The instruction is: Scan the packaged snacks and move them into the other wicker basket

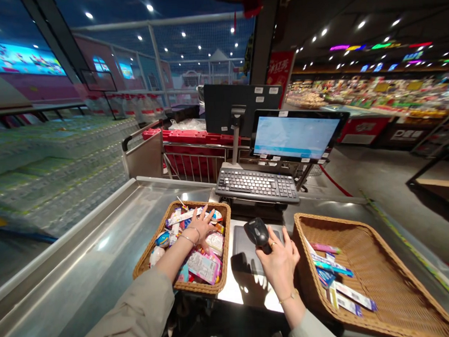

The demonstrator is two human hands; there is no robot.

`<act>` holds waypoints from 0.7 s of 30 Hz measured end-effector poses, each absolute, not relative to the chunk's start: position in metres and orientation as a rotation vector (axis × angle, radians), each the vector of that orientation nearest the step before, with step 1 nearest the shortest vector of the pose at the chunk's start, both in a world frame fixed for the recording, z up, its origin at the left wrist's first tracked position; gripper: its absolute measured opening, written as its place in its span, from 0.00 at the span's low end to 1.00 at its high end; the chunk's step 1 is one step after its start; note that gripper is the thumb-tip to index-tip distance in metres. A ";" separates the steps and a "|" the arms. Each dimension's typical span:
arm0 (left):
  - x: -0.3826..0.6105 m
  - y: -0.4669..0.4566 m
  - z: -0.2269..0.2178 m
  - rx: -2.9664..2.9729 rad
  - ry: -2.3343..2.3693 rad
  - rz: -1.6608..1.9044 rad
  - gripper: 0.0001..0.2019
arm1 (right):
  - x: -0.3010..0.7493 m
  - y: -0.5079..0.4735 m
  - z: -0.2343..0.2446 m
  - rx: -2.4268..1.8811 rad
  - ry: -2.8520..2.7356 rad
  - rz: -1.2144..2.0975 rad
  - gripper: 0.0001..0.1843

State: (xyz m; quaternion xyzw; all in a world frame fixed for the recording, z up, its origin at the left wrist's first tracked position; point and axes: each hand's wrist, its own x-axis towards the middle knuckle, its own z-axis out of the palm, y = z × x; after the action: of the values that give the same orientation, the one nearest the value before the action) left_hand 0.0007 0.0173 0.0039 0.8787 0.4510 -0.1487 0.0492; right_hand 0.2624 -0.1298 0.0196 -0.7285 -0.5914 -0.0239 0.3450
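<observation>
My left hand (201, 226) lies with fingers spread over the small packaged goods in the left wicker basket (227, 237), which is full of them. Among these are a pink package (204, 267) and a blue-and-white egg-shaped item (162, 239). My right hand (281, 260) grips a black handheld barcode scanner (256, 231) above the counter between the two baskets. Its handle is mostly hidden by my fingers. To the right, a larger wicker basket (382, 261) holds several long thin boxes (352, 294) and a pink tube-like pack (325, 248) near its left side.
A keyboard (256, 183) stands behind the scanner, with a lit monitor (295, 136) and a second screen seen from behind (240, 106). The metal counter (102, 241) has a raised rim. Beyond are a cart with red crates (194, 136) and stacked bottles (62, 159).
</observation>
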 end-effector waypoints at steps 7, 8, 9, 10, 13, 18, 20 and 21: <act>-0.001 0.023 0.000 2.594 1.359 -0.567 0.51 | 0.265 -0.129 0.016 -1.897 -1.536 -0.082 0.13; -0.002 0.023 0.001 2.577 1.359 -0.571 0.51 | 0.265 -0.129 0.015 -1.896 -1.539 -0.085 0.13; -0.002 0.022 0.002 2.563 1.356 -0.569 0.50 | 0.266 -0.130 0.014 -1.894 -1.543 -0.087 0.13; -0.002 0.022 0.002 2.551 1.352 -0.561 0.49 | 0.266 -0.130 0.014 -1.892 -1.547 -0.089 0.13; -0.003 0.020 0.003 2.542 1.352 -0.503 0.44 | 0.266 -0.130 0.014 -1.893 -1.548 -0.097 0.13; -0.008 0.015 0.000 2.579 1.356 -0.419 0.39 | 0.266 -0.130 0.015 -1.890 -1.545 -0.098 0.13; -0.012 0.013 -0.002 2.563 1.357 -0.425 0.42 | 0.266 -0.131 0.016 -1.886 -1.551 -0.088 0.13; -0.013 0.013 -0.003 2.548 1.360 -0.427 0.43 | 0.266 -0.131 0.016 -1.884 -1.553 -0.082 0.13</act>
State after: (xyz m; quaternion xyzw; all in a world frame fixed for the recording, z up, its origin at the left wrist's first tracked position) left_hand -0.0133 0.0126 -0.0031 0.8673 0.4630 -0.1453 0.1107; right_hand 0.2663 -0.1311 0.0159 -0.7245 -0.5975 -0.0317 0.3422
